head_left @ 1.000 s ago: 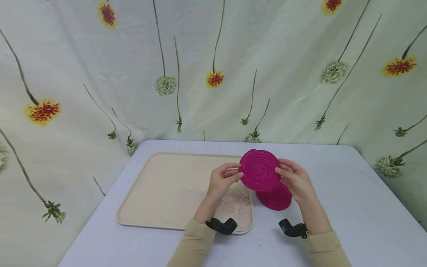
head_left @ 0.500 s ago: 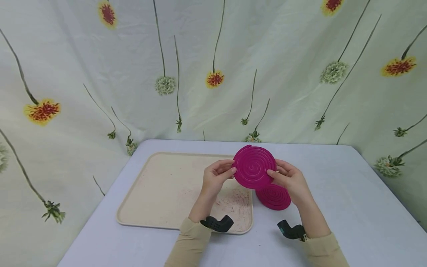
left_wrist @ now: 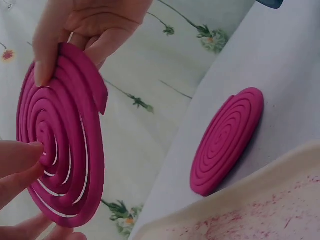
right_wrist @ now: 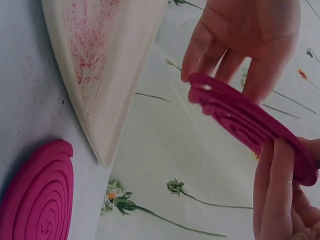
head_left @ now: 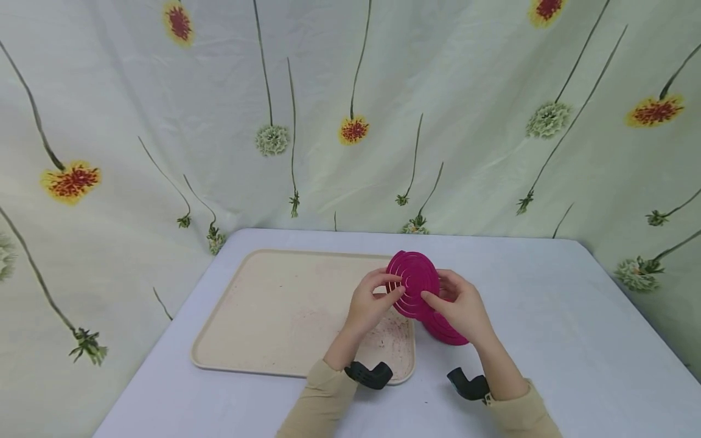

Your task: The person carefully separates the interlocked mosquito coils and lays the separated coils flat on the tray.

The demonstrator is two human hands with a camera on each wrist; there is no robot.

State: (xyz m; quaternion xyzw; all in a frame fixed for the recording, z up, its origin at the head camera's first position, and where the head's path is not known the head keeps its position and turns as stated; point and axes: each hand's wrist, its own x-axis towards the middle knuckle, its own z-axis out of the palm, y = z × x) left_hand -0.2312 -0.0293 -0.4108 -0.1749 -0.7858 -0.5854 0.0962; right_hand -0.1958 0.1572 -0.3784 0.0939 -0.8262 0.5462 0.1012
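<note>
Raised above the table, a flat magenta coil of clay-like rope (head_left: 418, 277) is held between both hands, tilted. My left hand (head_left: 366, 306) pinches it from the left, finger and thumb tips near the spiral's middle. White gaps show between several turns there. My right hand (head_left: 460, 311) grips the right side, thumb on the near face and fingers behind. In the left wrist view, the coil (left_wrist: 70, 120) hangs between the right hand above and the left fingers (left_wrist: 17, 160). A second magenta coil (left_wrist: 227, 142) lies flat on the table, partly hidden in the head view.
A beige tray (head_left: 263, 322) lies on the left half of the white table (head_left: 575, 328), with reddish crumbs near its right end. The second coil is just right of the tray. A flowered cloth (head_left: 482, 73) hangs behind the table. Each wrist wears a black camera mount.
The held coil has tilted and come slightly lower. My left fingers have gone from its left edge towards its middle, and gaps have opened between turns. The right hand has shifted left.
</note>
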